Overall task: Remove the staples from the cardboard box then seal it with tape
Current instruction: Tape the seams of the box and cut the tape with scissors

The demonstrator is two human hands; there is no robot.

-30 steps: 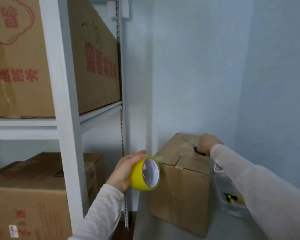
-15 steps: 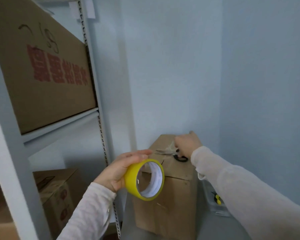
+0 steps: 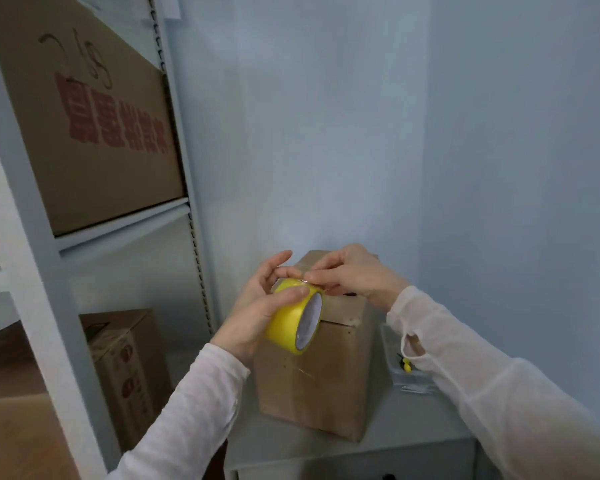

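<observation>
A small brown cardboard box stands on a grey cabinet top in the corner. My left hand grips a yellow roll of tape in front of the box's top left edge. My right hand meets the roll from the right, its thumb and fingers pinched at the top of the roll where the tape's free end sits. A dark bit of the scissors shows on the box lid under my right wrist. Most of the lid is hidden by both hands.
A grey metal shelf rack stands at the left with large printed cartons on it and another carton below. A clear tray with a yellow-handled tool sits right of the box. Blue walls close the corner.
My right hand left the scissors on the lid and came to the tape roll. My left hand raised the roll toward the box top. The camera swung right.
</observation>
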